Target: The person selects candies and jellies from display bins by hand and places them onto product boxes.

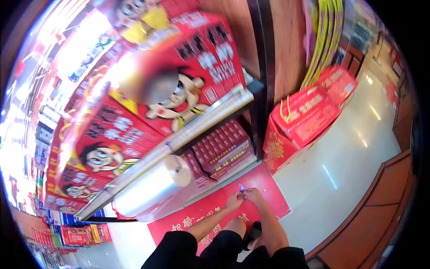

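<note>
My left hand [234, 201] and my right hand [254, 196] meet low in front of me, over the red floor mat. Between their fingertips is a small shiny purple packet [242, 187], pointing away from me. Its exact kind is too small to make out. The fingers of both hands are closed in a pinch around its near end. Just beyond the hands, stacked small dark-red boxes [224, 145] fill the bottom of a shelf.
Large red cartoon-printed boxes [215, 67] stand on the shelf, whose pale edge [210, 112] juts out at the left. Under it lies a big roll of clear film [152, 184]. Red gift boxes [309, 112] sit on the floor at right, opposite a brown wooden counter [363, 224].
</note>
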A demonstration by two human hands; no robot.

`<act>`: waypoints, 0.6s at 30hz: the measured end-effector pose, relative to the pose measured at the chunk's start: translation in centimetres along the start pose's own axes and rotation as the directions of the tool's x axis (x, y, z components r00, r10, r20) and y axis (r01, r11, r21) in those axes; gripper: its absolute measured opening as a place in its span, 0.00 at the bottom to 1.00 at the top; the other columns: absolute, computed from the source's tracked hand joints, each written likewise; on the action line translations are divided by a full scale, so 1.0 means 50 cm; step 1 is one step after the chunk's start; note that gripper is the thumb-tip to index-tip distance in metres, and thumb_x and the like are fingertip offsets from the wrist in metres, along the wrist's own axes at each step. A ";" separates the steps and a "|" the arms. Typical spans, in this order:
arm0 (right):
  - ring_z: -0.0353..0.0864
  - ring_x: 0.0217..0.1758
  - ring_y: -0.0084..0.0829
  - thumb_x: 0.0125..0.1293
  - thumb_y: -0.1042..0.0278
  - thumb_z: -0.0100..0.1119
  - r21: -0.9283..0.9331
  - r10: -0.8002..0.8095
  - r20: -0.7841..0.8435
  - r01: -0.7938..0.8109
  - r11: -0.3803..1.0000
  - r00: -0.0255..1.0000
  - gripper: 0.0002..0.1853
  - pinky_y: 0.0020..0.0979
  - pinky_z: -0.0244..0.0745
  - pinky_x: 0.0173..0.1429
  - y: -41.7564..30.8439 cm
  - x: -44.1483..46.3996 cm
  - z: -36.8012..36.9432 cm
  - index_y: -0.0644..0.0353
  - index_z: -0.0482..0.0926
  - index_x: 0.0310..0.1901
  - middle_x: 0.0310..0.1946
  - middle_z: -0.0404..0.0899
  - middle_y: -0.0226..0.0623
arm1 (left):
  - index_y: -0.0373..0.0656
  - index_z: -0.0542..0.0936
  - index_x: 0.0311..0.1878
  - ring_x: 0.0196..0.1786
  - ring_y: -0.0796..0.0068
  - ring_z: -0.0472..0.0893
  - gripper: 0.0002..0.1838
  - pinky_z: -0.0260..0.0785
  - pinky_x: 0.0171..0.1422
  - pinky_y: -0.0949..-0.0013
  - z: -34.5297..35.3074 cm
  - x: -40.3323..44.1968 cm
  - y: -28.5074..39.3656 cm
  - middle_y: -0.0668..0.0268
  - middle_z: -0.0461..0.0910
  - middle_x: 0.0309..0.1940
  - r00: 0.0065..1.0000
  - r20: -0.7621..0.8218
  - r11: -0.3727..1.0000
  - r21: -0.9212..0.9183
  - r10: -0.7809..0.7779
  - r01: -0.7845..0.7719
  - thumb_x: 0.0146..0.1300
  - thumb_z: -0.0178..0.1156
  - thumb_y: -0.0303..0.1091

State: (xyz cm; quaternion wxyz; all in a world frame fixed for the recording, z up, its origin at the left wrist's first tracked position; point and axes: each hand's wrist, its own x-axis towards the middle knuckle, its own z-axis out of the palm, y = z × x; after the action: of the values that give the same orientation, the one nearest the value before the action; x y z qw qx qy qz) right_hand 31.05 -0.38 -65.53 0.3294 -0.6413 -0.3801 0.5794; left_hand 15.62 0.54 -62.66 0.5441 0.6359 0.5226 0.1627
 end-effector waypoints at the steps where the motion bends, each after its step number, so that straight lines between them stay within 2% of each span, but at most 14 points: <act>1: 0.77 0.26 0.26 0.58 0.65 0.61 0.089 0.000 -0.020 0.002 0.996 1.000 0.11 0.31 0.71 0.31 -0.052 -0.062 -0.021 0.66 0.84 0.34 0.22 0.79 0.33 | 0.38 0.75 0.41 0.42 0.71 0.81 0.12 0.74 0.47 0.66 -0.013 -0.038 0.068 0.59 0.82 0.38 0.999 -0.017 0.999 -0.016 -0.030 0.030 0.58 0.63 0.33; 3: 0.76 0.27 0.25 0.58 0.66 0.60 0.090 0.061 0.022 -0.063 0.994 0.998 0.11 0.30 0.71 0.32 -0.162 -0.172 -0.054 0.66 0.83 0.34 0.23 0.79 0.34 | 0.37 0.75 0.41 0.40 0.74 0.80 0.11 0.74 0.45 0.68 -0.046 -0.115 0.198 0.60 0.81 0.36 0.995 -0.043 0.995 -0.049 -0.091 0.089 0.58 0.63 0.31; 4: 0.76 0.27 0.25 0.57 0.67 0.60 0.094 0.097 0.039 -0.100 0.990 0.995 0.11 0.30 0.70 0.32 -0.203 -0.222 -0.064 0.66 0.83 0.34 0.23 0.79 0.35 | 0.37 0.75 0.40 0.39 0.75 0.80 0.10 0.74 0.44 0.68 -0.061 -0.149 0.245 0.61 0.81 0.35 0.996 -0.048 0.993 -0.094 -0.073 0.068 0.58 0.63 0.30; 6: 0.75 0.27 0.24 0.57 0.68 0.60 0.039 -0.029 -0.040 0.030 0.999 0.999 0.10 0.30 0.71 0.32 -0.265 -0.320 -0.068 0.67 0.83 0.34 0.24 0.80 0.35 | 0.36 0.75 0.40 0.36 0.76 0.79 0.09 0.73 0.41 0.69 -0.084 -0.219 0.333 0.62 0.80 0.33 0.998 -0.047 0.983 -0.181 -0.035 0.026 0.59 0.62 0.30; 7: 0.75 0.27 0.24 0.57 0.68 0.60 0.007 -0.089 -0.078 0.090 0.996 0.993 0.10 0.30 0.71 0.32 -0.312 -0.375 -0.071 0.67 0.83 0.35 0.25 0.80 0.36 | 0.36 0.75 0.40 0.35 0.76 0.79 0.09 0.73 0.40 0.70 -0.098 -0.262 0.384 0.63 0.80 0.33 0.994 0.016 0.972 -0.207 -0.113 0.113 0.60 0.61 0.29; 9: 0.75 0.27 0.23 0.56 0.69 0.60 0.075 -0.078 -0.058 0.082 0.994 0.995 0.10 0.31 0.71 0.33 -0.404 -0.479 -0.078 0.67 0.83 0.34 0.25 0.80 0.35 | 0.36 0.76 0.40 0.33 0.76 0.79 0.07 0.73 0.37 0.72 -0.135 -0.327 0.483 0.63 0.80 0.32 0.958 0.155 0.935 -0.224 -0.243 0.274 0.60 0.61 0.28; 10: 0.77 0.28 0.25 0.56 0.70 0.60 -0.058 -0.155 -0.113 0.149 0.987 0.981 0.09 0.32 0.72 0.33 -0.412 -0.496 -0.068 0.67 0.83 0.35 0.26 0.81 0.36 | 0.37 0.75 0.39 0.32 0.76 0.78 0.07 0.72 0.36 0.71 -0.148 -0.353 0.531 0.64 0.79 0.32 0.943 0.197 0.900 -0.297 -0.269 0.319 0.61 0.61 0.28; 13: 0.81 0.29 0.32 0.54 0.69 0.61 0.052 -0.016 -0.138 0.023 0.998 0.990 0.11 0.35 0.74 0.35 -0.498 -0.601 -0.060 0.67 0.82 0.36 0.27 0.82 0.41 | 0.39 0.74 0.38 0.31 0.75 0.77 0.05 0.71 0.34 0.71 -0.185 -0.443 0.623 0.64 0.77 0.31 0.875 0.349 0.771 -0.432 -0.334 0.467 0.63 0.60 0.28; 14: 0.83 0.31 0.41 0.53 0.68 0.61 -0.138 -0.007 -0.156 -0.014 0.990 0.988 0.13 0.40 0.75 0.37 -0.590 -0.662 -0.080 0.66 0.82 0.38 0.29 0.83 0.49 | 0.40 0.74 0.38 0.32 0.75 0.78 0.05 0.71 0.34 0.71 -0.193 -0.458 0.648 0.64 0.78 0.31 0.852 0.403 0.740 -0.448 -0.335 0.503 0.63 0.59 0.29; 16: 0.83 0.33 0.45 0.51 0.68 0.61 -0.173 -0.068 -0.238 0.027 0.985 0.969 0.13 0.42 0.76 0.39 -0.647 -0.706 -0.089 0.64 0.82 0.39 0.30 0.82 0.52 | 0.42 0.75 0.38 0.36 0.76 0.79 0.04 0.70 0.38 0.74 -0.201 -0.465 0.658 0.66 0.80 0.35 0.802 0.519 0.735 -0.412 -0.296 0.538 0.67 0.57 0.32; 18: 0.83 0.33 0.48 0.50 0.68 0.60 -0.194 -0.106 -0.346 0.040 0.980 0.932 0.14 0.44 0.76 0.40 -0.638 -0.773 -0.069 0.63 0.82 0.39 0.30 0.81 0.54 | 0.41 0.76 0.44 0.36 0.75 0.80 0.07 0.73 0.38 0.73 -0.198 -0.493 0.693 0.65 0.81 0.36 0.754 0.578 0.705 -0.391 -0.312 0.591 0.69 0.56 0.33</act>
State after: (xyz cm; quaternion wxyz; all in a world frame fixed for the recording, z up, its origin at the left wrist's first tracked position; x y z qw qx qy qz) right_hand 29.55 -18.17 -18.58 0.3535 -0.7483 -0.3898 0.4039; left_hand 14.97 -10.24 -20.37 0.8360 0.3166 0.4481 0.0040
